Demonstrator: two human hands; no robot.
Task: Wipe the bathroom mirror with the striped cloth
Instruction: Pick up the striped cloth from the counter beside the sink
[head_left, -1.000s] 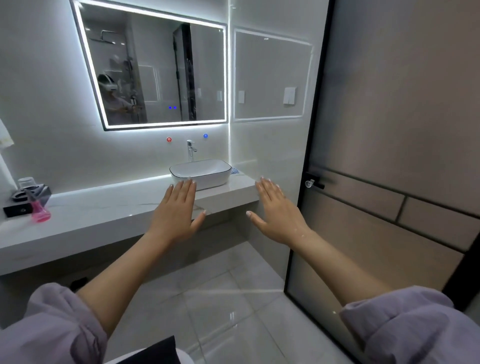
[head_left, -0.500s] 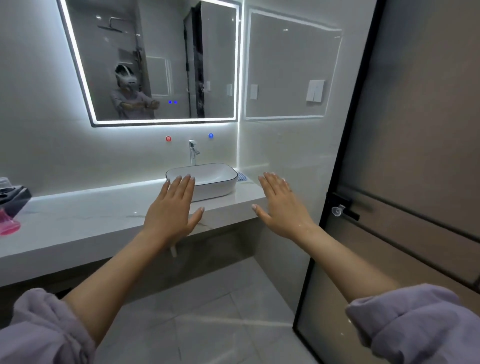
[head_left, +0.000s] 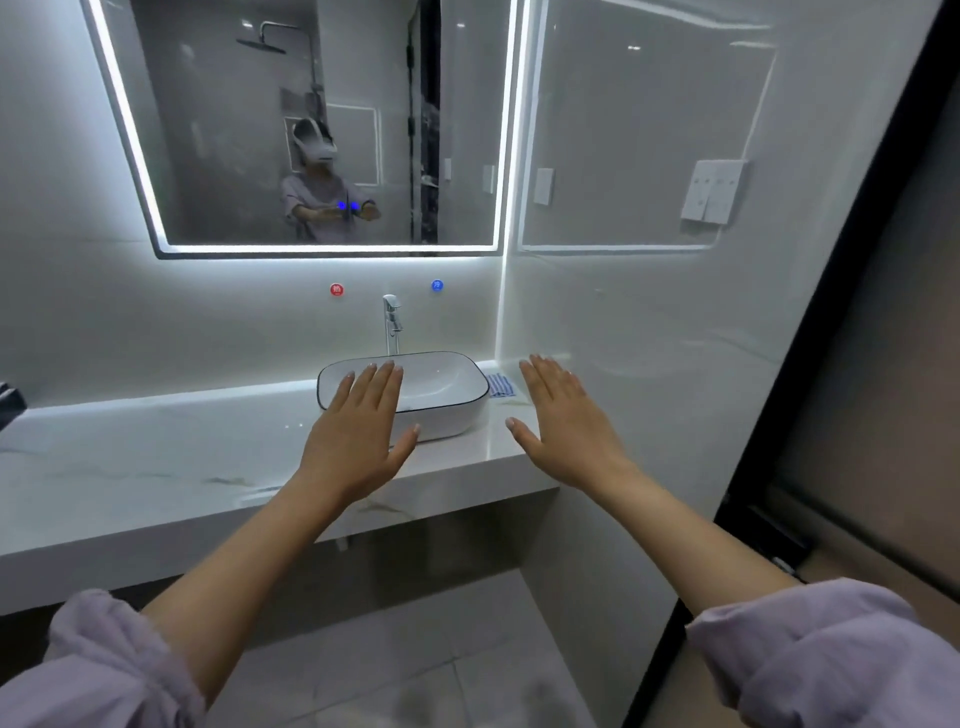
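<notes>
The bathroom mirror hangs on the far wall with a lit white border, above the counter. A blue-and-white striped cloth lies on the counter, wedged between the basin and the right wall. My left hand is stretched forward, palm down, fingers apart, in front of the basin and holding nothing. My right hand is held out the same way, just right of the cloth and nearer to me, also empty.
A white basin with a chrome tap stands on the marble counter. Red and blue wall dots sit above the tap. A dark-framed door fills the right side. Wall switches are at the right.
The view has moved closer to the counter and turned left, so the mirror and basin look larger. Both hands stay outstretched and open.
</notes>
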